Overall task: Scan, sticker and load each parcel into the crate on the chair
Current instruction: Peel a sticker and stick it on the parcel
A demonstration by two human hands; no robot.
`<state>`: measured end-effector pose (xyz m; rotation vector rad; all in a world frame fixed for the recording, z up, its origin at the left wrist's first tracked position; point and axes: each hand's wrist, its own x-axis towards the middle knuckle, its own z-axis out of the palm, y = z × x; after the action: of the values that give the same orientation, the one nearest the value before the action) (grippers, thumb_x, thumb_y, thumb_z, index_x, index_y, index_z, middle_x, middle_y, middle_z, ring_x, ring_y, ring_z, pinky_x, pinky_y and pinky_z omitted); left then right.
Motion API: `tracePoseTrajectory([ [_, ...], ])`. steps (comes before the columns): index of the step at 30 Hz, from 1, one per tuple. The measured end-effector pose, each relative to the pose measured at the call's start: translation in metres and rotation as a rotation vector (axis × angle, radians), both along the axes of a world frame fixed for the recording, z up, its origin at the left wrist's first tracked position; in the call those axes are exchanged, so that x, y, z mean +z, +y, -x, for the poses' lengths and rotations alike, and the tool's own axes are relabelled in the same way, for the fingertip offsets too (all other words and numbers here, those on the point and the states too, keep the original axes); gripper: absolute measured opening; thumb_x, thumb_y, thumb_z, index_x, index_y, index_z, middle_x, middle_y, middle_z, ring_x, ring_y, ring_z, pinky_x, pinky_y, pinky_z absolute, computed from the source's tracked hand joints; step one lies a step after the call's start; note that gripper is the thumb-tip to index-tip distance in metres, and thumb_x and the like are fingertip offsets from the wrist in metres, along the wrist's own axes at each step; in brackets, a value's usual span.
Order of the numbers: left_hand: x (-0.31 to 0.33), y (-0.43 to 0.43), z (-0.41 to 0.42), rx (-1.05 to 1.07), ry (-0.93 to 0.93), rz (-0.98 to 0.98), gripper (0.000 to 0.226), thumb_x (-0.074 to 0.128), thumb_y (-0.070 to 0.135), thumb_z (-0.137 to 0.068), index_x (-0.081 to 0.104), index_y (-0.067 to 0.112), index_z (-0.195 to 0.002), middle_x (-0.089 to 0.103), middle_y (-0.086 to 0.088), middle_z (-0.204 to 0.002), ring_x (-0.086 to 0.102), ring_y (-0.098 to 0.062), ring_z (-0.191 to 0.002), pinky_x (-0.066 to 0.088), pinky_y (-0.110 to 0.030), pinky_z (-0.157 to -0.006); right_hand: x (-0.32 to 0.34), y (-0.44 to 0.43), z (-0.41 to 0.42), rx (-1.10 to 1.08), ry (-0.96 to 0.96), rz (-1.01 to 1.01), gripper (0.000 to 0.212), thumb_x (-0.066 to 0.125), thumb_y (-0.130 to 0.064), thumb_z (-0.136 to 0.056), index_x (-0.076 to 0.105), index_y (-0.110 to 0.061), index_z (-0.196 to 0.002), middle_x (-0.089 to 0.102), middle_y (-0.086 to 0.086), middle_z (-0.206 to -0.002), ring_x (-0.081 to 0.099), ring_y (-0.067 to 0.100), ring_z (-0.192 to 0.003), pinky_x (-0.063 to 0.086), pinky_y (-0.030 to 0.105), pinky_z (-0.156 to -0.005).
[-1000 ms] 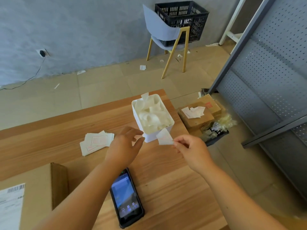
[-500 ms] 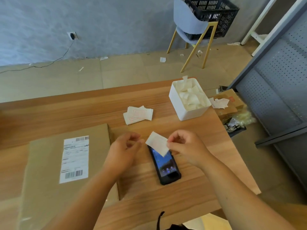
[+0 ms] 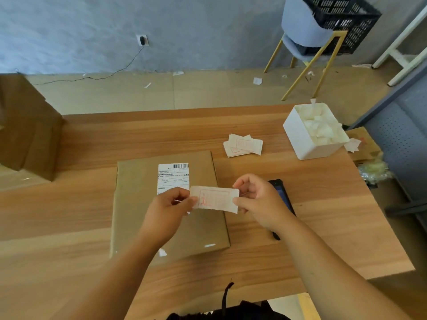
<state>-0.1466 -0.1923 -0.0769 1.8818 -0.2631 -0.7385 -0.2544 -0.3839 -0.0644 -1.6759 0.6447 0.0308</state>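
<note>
Head view: the wooden worktop (image 3: 69, 204) has bare room at left and along its near edge. A flat cardboard parcel (image 3: 143, 204) lies at its middle, shipping label (image 3: 172, 176) up. The black crate (image 3: 342, 21) sits on the chair (image 3: 300, 31), well apart beyond the far edge. The white bin (image 3: 298, 137) stands at the right edge. Left hand (image 3: 166, 211) and right hand (image 3: 261, 202) each pinch one end of a red-printed sticker (image 3: 215, 199) above the parcel, each grip clamped on it. The handheld scanner (image 3: 280, 192) lies under the right hand.

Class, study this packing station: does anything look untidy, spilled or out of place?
Yes. White paper scraps litter the tan floor near the yellow-legged chair, though a white plastic bin of peeled backings stands on the wooden table. More scraps lie beside it.
</note>
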Motion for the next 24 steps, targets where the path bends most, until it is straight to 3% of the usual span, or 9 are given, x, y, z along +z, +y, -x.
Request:
tracePoseTrajectory([
  [5,-0.002,0.037,-0.006,0.082,0.070,0.075,0.022,0.066,0.015,-0.085,0.071,0.026,-0.066,0.072,0.007,-0.074,0.061,-0.003,-0.060,0.047,-0.015,-0.056,-0.011,0.033,-0.025,-0.134,0.019,0.012,0.021,0.070,-0.005,-0.082,0.055,-0.020,-0.084,0.070,0.000,-0.090,0.066,0.013,-0.081,0.048,0.019,-0.056],
  [9,-0.004,0.067,-0.012,0.188,0.047,0.047,0.013,0.070,0.017,-0.082,0.075,0.026,-0.073,0.072,0.007,-0.070,0.060,-0.001,-0.057,0.048,-0.017,-0.055,-0.015,0.063,-0.043,-0.117,0.004,0.096,0.021,0.069,-0.006,-0.083,0.057,-0.021,-0.074,0.068,-0.001,-0.082,0.057,-0.003,-0.060,0.047,0.017,-0.056],
  [11,-0.005,0.081,-0.016,0.221,-0.002,0.003,0.009,0.072,0.021,-0.080,0.075,0.029,-0.083,0.073,0.005,-0.075,0.061,-0.002,-0.059,0.051,-0.023,-0.060,-0.016,0.078,-0.051,-0.085,-0.024,0.143,0.026,0.068,-0.005,-0.083,0.059,-0.025,-0.070,0.067,-0.006,-0.080,0.057,-0.001,-0.065,0.047,0.021,-0.064],
  [14,-0.007,0.101,-0.019,0.268,-0.009,0.003,0.036,0.076,0.022,-0.076,0.060,0.037,-0.105,0.073,0.004,-0.075,0.064,-0.007,-0.062,0.049,-0.022,-0.060,-0.018,0.094,-0.059,-0.021,-0.037,0.134,0.025,0.068,-0.006,-0.084,0.064,-0.028,-0.072,0.066,-0.009,-0.082,0.059,0.001,-0.070,0.052,0.025,-0.071],
  [17,-0.009,0.117,-0.017,0.328,-0.046,-0.038,0.036,0.077,0.021,-0.074,0.055,0.043,-0.093,0.070,0.004,-0.075,0.064,-0.006,-0.064,0.046,-0.023,-0.058,-0.021,0.107,-0.061,0.047,-0.009,0.083,0.023,0.070,-0.010,-0.083,0.067,-0.031,-0.075,0.067,-0.010,-0.083,0.058,0.003,-0.062,0.053,0.028,-0.064],
  [21,-0.016,0.133,-0.007,0.318,-0.115,-0.123,0.031,0.075,0.017,-0.076,0.058,0.042,-0.083,0.065,0.011,-0.085,0.061,-0.001,-0.060,0.044,-0.012,-0.047,-0.029,0.123,-0.055,0.132,0.067,0.105,0.022,0.074,-0.014,-0.080,0.066,-0.035,-0.078,0.065,-0.009,-0.078,0.056,-0.003,-0.058,0.044,0.017,-0.061],
  [24,-0.021,0.140,-0.002,0.271,-0.143,-0.158,0.024,0.072,0.015,-0.080,0.064,0.037,-0.084,0.067,0.009,-0.083,0.062,0.000,-0.064,0.044,-0.010,-0.050,-0.035,0.133,-0.048,0.180,0.064,0.179,0.021,0.074,-0.012,-0.080,0.067,-0.030,-0.087,0.060,-0.013,-0.077,0.056,-0.008,-0.061,0.040,0.006,-0.059],
])
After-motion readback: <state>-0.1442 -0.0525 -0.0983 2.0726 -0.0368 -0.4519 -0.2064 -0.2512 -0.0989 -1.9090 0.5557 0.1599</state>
